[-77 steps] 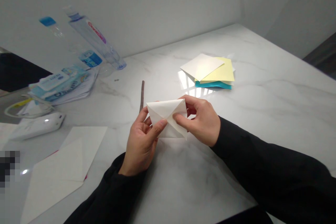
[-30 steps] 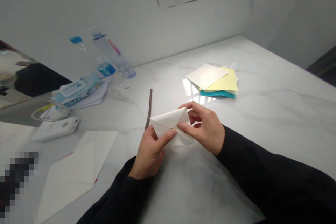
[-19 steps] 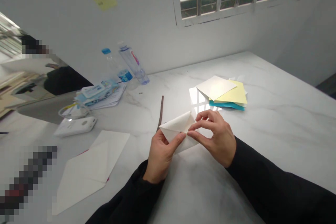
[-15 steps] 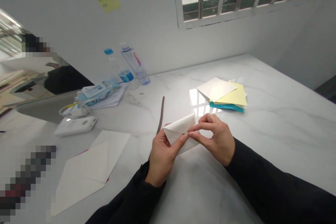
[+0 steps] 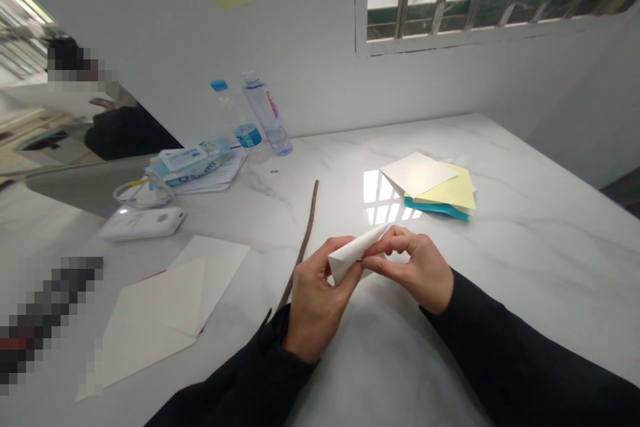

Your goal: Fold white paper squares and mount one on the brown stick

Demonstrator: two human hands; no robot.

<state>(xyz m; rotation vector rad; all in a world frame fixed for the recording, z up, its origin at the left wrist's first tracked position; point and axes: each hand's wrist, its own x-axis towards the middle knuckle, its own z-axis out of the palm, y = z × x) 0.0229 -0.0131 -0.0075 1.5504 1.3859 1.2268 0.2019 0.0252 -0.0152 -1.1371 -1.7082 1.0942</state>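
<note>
A small folded white paper (image 5: 353,253) is held just above the marble table (image 5: 525,213), tilted so I see it nearly edge-on. My left hand (image 5: 315,300) pinches its left end between thumb and fingers. My right hand (image 5: 415,270) pinches its right part, with thumb and forefinger pressed together on the fold. Both sleeves are black.
A stack of white, yellow and blue paper sheets (image 5: 433,187) lies behind the hands. A thin brown stick (image 5: 305,243) lies to the left. A larger folded white sheet (image 5: 165,307), a white device (image 5: 143,223), wipes packs (image 5: 193,163) and two water bottles (image 5: 257,117) sit on the left.
The paper has tipped from showing its creased face to lying almost edge-on between my fingers. My hands have drawn closer together. The head camera has tilted up, bringing the window into view.
</note>
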